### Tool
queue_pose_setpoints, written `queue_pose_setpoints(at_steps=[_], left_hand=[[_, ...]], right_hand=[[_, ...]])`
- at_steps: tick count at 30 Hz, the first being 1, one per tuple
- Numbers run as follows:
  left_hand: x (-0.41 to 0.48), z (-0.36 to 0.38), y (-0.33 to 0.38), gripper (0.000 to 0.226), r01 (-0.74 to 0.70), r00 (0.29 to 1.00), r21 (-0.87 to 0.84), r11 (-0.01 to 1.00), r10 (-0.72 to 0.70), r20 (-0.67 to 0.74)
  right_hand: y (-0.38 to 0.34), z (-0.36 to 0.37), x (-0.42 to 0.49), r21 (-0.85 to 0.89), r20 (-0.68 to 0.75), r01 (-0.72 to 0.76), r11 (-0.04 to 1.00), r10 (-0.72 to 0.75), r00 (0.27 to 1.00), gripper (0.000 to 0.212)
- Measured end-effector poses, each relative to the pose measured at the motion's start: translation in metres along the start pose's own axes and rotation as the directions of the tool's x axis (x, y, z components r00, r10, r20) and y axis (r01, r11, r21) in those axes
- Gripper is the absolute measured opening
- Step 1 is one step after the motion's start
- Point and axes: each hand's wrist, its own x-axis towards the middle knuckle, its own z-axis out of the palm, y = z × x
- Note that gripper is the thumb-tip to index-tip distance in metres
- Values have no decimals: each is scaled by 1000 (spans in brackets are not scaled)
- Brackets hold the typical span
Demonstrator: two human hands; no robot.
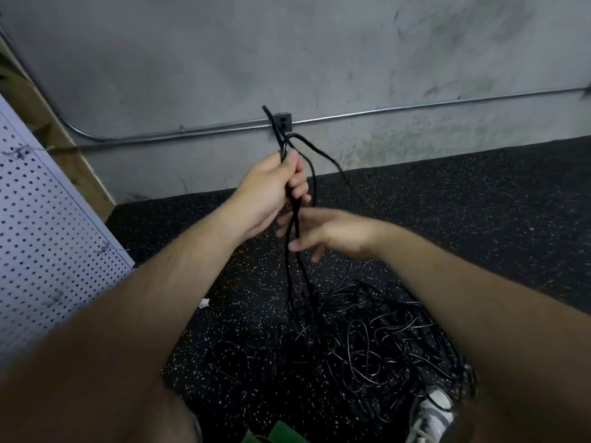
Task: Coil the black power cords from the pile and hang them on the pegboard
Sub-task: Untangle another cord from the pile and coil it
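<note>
My left hand [271, 190] grips a black power cord [295, 263], raised in front of the wall, with a short loop and the cord's end sticking up above the fist. Strands hang from the fist down to the tangled pile of black cords [367, 343] on the floor. My right hand [326, 233] is just below the left, fingers spread and blurred, touching the hanging strands. The white pegboard [48, 238] leans at the left edge of the view.
A grey concrete wall with a metal conduit [415, 110] and a small outlet box [283, 121] runs behind. The floor is black speckled rubber. A grey and white shoe [431, 414] is at the bottom right beside the pile, and something green [278, 434] lies at the bottom edge.
</note>
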Motion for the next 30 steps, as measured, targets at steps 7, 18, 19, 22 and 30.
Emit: queue_pose_setpoints(at_steps=[7, 18, 19, 22, 30], left_hand=[[-3, -8, 0, 38, -50, 997, 185, 982, 62, -56], [-17, -9, -31, 28, 122, 987, 461, 879, -155, 34], [-13, -10, -25, 29, 85, 995, 442, 893, -101, 13], [-1, -11, -8, 32, -23, 999, 284, 958, 32, -26], [7, -34, -3, 51, 84, 993, 98, 992, -75, -89]], right_hand=[[-13, 5, 4, -64, -377, 78, 995, -96, 921, 13], [-69, -35, 5, 187, -582, 387, 903, -215, 784, 32], [-55, -33, 6, 176, -494, 291, 940, -171, 852, 40], [-20, -13, 2, 10, -98, 13, 1000, -12, 995, 51], [-22, 13, 5, -74, -195, -27, 997, 12, 981, 28]])
